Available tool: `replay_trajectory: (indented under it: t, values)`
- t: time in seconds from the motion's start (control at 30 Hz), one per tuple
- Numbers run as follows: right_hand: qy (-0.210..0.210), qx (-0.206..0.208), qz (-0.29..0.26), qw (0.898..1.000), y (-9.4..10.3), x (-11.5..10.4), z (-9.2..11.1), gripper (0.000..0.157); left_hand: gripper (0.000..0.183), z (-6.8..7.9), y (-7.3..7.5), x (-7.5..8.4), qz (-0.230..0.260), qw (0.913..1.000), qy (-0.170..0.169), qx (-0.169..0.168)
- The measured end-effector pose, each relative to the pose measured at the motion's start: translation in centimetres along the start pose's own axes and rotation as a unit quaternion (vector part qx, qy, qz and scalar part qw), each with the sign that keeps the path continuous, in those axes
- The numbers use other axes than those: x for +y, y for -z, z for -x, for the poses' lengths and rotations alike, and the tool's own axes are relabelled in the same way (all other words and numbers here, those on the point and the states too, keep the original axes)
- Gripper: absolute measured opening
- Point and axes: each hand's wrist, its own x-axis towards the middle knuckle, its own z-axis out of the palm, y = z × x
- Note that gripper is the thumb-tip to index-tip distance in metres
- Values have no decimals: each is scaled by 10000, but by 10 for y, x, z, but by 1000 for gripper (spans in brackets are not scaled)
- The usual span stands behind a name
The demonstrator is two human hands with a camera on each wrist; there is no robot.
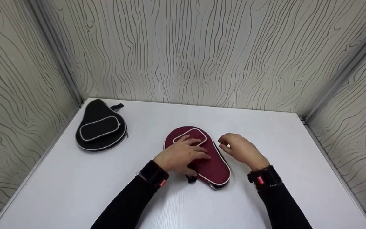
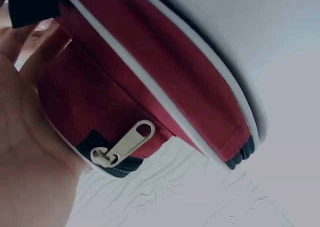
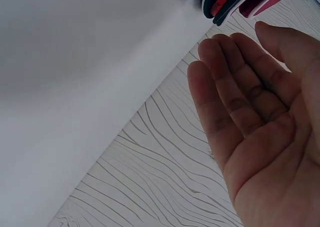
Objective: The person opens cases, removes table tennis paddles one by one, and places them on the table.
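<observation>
A dark red table tennis paddle case (image 1: 215,168) with white piping lies flat on the table, its narrow end toward the lower right. My left hand (image 1: 180,155) rests on top of it with fingers spread, partly covering its small front pocket. In the left wrist view, a metal zipper pull (image 2: 130,143) hangs on that pocket. My right hand (image 1: 240,149) is just right of the case, apart from it, fingers loosely bent and holding nothing. The right wrist view shows the case's side edge parted, with something red (image 3: 220,3) inside that I cannot identify.
A black paddle case (image 1: 95,113) with a front pocket and a strap lies at the table's back left corner. The white table (image 1: 59,190) is bounded by wood-grain patterned panels (image 1: 183,54) at the back and both sides.
</observation>
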Motion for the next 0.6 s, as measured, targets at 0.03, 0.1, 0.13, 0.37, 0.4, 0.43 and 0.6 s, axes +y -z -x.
replay_trajectory:
  t: [0.03, 0.1, 0.13, 0.37, 0.4, 0.43, 0.6]
  values:
    - [-12, -5, -2, 10000, -1, 1, -1, 22, 73, -1, 0, 2, -15, 10000, -75, -26]
    - [-56, -12, -18, 10000, -2, 3, -2, 24, 74, -3, 1, 7, -48, 9997, -221, -73]
    - [-88, -17, -17, 10000, -3, 5, -3, 25, 74, -4, 2, 10, -63, 9995, -296, -98]
    - [-367, -90, -91, 9992, -8, 9, -2, 26, 75, -11, 3, 29, -75, 9951, -957, -252]
    - [-390, -104, -105, 9991, -9, 9, -2, 26, 76, -11, 3, 31, -89, 9942, -1041, -242]
    - [-395, -129, -106, 9991, -10, 10, -2, 25, 76, -12, 3, 32, -121, 9935, -1108, -224]
    - [-329, -188, -168, 9991, -13, 12, -1, 18, 76, -13, 2, 35, -272, 9918, -1246, -122]
